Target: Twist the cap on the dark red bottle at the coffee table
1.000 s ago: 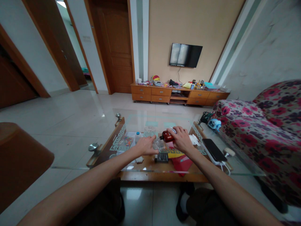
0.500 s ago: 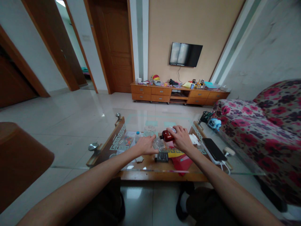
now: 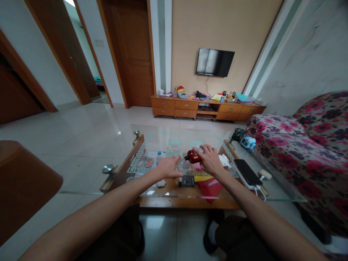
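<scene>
Head view: R hand (image 3: 210, 160) has a closed grip on a brown bottle (image 3: 193, 156), held tipped near flat w/ its dark neck pointing left, just above the glass bench (image 3: 274, 181). L hand (image 3: 169, 168) has fingers curled round a small clear container (image 3: 185, 167), grip closed on its left side; container sits right under the bottle's mouth, touching or nearly so, can't tell which. Whether liquid is running out is too small to see. Just in front of the container lies a small black box (image 3: 187, 180), on the wooden shelf under the glass as far as I can tell; red and yellow packets (image 3: 207, 183) lie to its right. Behind the hands stands a clear cup (image 3: 173, 150), w/ a small white-capped bottle (image 3: 159, 157) to its left. A phone (image 3: 247, 173) w/ white cable lies on the bench to the right, apart from the hands; floral sofa (image 3: 304, 145) beyond it, TV (image 3: 214, 62) on the far wall. Judgement on doing this well: looks like a pour from bottle into container, so keep the neck right over the opening, raise the bottle's base slowly, and let the L hand pin the container so it can't slide on glass. Light clear plastic tips easily, so don't squeeze. Phone is clear of any spill, the packets are not.
</scene>
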`<action>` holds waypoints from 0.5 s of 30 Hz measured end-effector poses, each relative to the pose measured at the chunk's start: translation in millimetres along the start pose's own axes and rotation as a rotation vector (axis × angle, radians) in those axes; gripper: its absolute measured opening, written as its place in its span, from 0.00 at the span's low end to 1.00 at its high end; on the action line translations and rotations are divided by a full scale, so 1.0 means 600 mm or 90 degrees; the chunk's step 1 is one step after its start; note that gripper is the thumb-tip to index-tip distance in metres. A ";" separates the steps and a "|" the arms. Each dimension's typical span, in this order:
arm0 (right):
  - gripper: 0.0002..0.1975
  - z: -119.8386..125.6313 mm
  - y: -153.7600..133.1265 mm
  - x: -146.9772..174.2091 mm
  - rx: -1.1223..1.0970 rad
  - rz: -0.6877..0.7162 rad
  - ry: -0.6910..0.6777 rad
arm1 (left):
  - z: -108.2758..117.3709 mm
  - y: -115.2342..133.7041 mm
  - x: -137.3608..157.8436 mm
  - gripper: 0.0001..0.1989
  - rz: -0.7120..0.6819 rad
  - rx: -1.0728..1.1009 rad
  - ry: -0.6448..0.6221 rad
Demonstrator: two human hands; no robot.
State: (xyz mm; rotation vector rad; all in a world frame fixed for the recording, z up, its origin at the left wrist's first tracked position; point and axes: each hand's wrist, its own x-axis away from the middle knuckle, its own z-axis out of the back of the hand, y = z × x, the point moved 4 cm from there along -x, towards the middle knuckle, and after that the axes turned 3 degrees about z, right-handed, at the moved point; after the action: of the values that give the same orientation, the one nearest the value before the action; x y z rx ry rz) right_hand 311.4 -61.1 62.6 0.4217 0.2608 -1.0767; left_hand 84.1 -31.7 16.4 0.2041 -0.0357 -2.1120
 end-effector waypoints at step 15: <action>0.35 -0.002 0.002 0.000 0.026 0.002 0.003 | 0.002 0.000 0.001 0.38 0.001 0.007 -0.002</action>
State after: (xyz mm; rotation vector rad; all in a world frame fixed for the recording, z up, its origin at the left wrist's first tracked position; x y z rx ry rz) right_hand 312.4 -60.0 61.7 0.4617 0.2429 -1.0799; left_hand 83.9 -32.4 17.3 0.2074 -0.0491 -2.1103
